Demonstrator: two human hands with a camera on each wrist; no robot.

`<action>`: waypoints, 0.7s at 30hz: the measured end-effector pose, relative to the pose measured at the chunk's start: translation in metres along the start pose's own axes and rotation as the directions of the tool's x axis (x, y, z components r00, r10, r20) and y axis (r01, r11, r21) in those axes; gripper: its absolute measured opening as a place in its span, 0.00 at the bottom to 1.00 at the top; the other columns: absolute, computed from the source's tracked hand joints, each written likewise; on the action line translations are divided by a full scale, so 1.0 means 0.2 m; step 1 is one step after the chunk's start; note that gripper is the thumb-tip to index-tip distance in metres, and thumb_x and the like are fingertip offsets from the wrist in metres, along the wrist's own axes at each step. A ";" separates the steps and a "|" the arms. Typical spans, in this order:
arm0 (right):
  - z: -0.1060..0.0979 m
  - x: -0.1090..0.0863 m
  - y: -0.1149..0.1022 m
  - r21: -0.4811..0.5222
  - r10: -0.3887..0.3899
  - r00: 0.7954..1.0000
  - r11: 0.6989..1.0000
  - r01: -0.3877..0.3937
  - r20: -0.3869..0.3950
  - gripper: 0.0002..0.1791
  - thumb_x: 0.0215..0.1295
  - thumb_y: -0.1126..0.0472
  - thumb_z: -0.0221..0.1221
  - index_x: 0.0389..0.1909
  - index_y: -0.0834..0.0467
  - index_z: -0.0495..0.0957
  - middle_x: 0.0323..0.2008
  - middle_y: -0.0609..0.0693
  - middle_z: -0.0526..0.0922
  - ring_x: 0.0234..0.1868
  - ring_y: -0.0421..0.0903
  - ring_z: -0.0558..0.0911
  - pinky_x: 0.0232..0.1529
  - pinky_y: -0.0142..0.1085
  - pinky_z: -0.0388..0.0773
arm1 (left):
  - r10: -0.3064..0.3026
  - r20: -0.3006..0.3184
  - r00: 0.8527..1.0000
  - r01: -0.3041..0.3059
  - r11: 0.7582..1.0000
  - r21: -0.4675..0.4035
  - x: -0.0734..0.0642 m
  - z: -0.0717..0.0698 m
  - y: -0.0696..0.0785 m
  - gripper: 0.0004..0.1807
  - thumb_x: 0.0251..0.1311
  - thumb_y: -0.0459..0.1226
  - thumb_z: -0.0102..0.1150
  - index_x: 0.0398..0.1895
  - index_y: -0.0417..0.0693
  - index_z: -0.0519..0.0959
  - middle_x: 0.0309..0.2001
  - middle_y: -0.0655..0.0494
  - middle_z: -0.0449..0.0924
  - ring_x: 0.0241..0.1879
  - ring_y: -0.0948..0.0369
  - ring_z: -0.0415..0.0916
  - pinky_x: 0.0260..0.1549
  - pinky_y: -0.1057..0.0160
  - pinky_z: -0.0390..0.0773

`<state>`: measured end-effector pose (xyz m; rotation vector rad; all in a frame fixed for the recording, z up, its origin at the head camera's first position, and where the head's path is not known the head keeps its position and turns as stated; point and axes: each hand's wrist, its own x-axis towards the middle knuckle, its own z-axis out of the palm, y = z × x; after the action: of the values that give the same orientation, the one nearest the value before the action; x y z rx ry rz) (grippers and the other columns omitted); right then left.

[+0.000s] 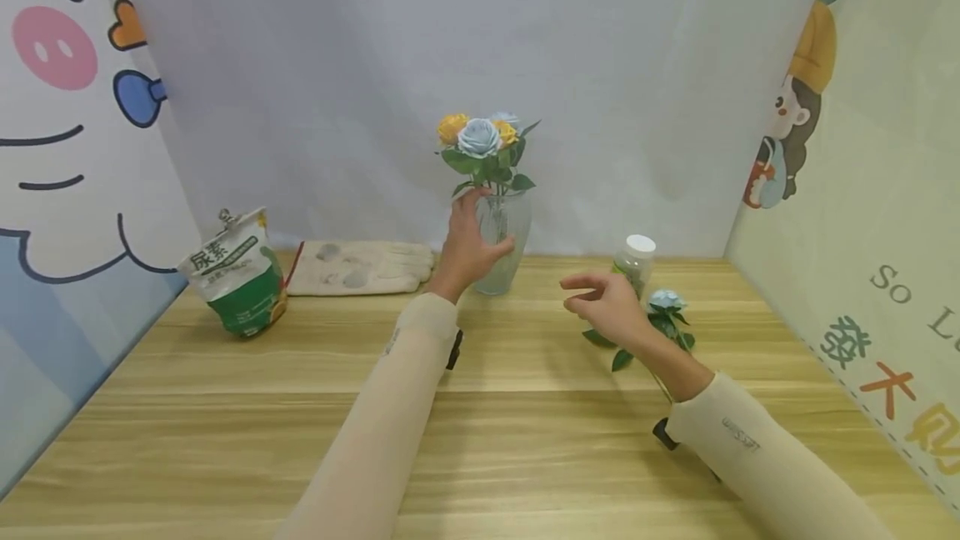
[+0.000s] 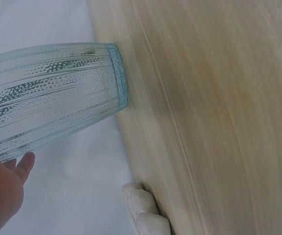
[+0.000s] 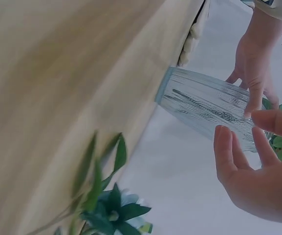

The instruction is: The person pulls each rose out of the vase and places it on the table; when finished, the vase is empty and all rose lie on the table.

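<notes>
Near the surface's [image 1: 225,440] back left corner, a clipped bag [image 1: 243,298] labelled "尿素"; beside it, work gloves [image 1: 352,269]. Toward the back edge's middle, an upright glass vase [image 1: 497,273] of blue and yellow roses [image 1: 478,138], gripped round its upper part by the left hand [image 1: 468,244]. Toward the right edge, an empty right hand [image 1: 611,307], thumb and fingers narrowly parted; nearer to it than to the left, a loose blue rose [image 1: 666,300], bloom just rightward, stem running nearward under the wrist; behind, a white-capped bottle [image 1: 637,263]. On the right wall [image 1: 862,223], "發" and "大".
</notes>
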<state>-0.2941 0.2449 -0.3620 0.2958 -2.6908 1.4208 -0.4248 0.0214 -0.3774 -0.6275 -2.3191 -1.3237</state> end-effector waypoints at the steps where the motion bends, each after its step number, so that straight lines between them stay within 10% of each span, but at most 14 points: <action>1: 0.01 0.02 -0.01 0.000 -0.002 1.000 1.000 0.002 -0.009 0.17 0.65 0.67 0.61 0.55 0.65 0.80 0.54 0.62 0.82 0.47 0.56 0.84 0.42 0.44 0.83 | -0.001 -0.001 1.000 0.001 1.000 -0.001 0.00 0.00 0.00 0.40 0.57 0.43 0.69 0.69 0.53 0.57 0.69 0.43 0.54 0.68 0.47 0.58 0.63 0.45 0.65; 13: 0.06 0.19 -0.17 -0.020 -0.092 0.991 0.996 0.090 -0.096 0.14 0.66 0.65 0.59 0.51 0.62 0.82 0.51 0.61 0.84 0.45 0.56 0.85 0.39 0.41 0.82 | 0.011 -0.022 1.000 -0.011 1.000 -0.004 0.01 0.01 -0.02 0.41 0.57 0.44 0.70 0.69 0.53 0.57 0.69 0.45 0.55 0.68 0.48 0.58 0.63 0.47 0.66; 21: 0.12 0.29 -0.25 -0.096 -0.251 0.945 0.967 0.236 -0.210 0.13 0.63 0.67 0.57 0.46 0.63 0.84 0.47 0.58 0.86 0.45 0.55 0.85 0.25 0.34 0.75 | 0.014 -0.029 0.999 -0.014 1.000 0.006 0.01 0.02 -0.02 0.41 0.56 0.41 0.71 0.69 0.52 0.58 0.69 0.44 0.55 0.68 0.47 0.58 0.63 0.46 0.66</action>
<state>-0.3398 0.1904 -0.3260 0.4220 -2.4214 1.2088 -0.4291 0.0227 -0.3815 -0.6178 -2.2902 -1.3111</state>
